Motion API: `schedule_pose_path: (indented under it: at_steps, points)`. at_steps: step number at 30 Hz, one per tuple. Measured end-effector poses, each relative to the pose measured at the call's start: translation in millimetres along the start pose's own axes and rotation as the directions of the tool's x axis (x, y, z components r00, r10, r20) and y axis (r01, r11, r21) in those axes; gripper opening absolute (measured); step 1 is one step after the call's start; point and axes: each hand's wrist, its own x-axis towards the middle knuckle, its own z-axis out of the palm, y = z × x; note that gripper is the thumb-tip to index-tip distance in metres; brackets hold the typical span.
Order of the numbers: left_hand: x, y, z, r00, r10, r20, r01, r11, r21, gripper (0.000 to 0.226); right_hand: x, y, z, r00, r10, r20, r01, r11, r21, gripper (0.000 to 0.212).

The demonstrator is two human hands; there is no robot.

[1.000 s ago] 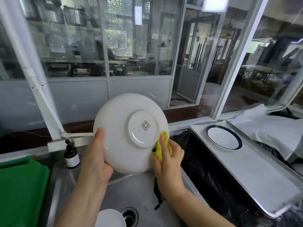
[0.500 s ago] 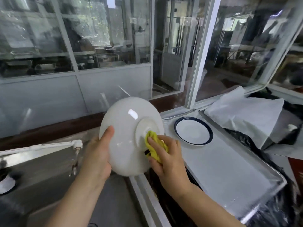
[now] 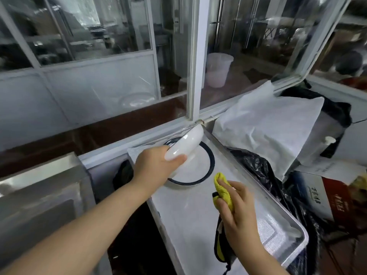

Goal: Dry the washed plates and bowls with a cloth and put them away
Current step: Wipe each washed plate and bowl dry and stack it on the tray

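- bowl (image 3: pixel 185 146): white, glossy, held tilted on edge over the blue-rimmed plate (image 3: pixel 206 171); you hold it there, by my reading, because the plate marks the put-away spot and the bowl is due to stack on or beside it. whether its low edge touches the plate cannot be told; your hand hides that part.
- left hand (image 3: pixel 156 167): your fingers are curled round the bowl's near rim, thumb pressed on the outer wall; a one-handed grip, since the other hand is taken up by the cloth.
- right hand (image 3: pixel 236 207): your fingers are wrapped round the yellow cloth (image 3: pixel 223 188), which is bunched in the fist and kept off the bowl, near the tray's middle; likely held back so it is ready for the next wet piece.
- blue-rimmed plate: lies flat at the far end of the tray, partly covered from view by bowl and hand.
- tray (image 3: pixel 294 253): metal, lined with a white sheet (image 3: pixel 190 211), presumably to take leftover damp from the dishes.
- white bag (image 3: pixel 264 124): slumped just beyond the tray's far right edge, apart from the bowl.
- sink (image 3: pixel 39 195): steel, to your left, well apart from the bowl.
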Motion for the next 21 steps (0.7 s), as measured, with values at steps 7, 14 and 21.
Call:
schedule_pose_path:
  at_steps: [7,14,21]
  points:
    - [22,-7,82,0.836,0.406,0.368,-0.542,0.713,0.444,0.039,9,44,-18,0.984,0.17,-0.044,-0.168,0.985,0.043,0.049]
    - [31,-33,124,0.731,0.538,0.421,-0.682,0.538,0.496,0.046,13,71,-14,0.965,0.248,-0.085,-0.244,0.968,0.058,0.046]
    - [35,-57,144,0.675,0.599,0.431,-0.732,0.468,0.495,0.041,16,85,-3,0.947,0.312,-0.078,-0.307,0.949,0.067,0.044]
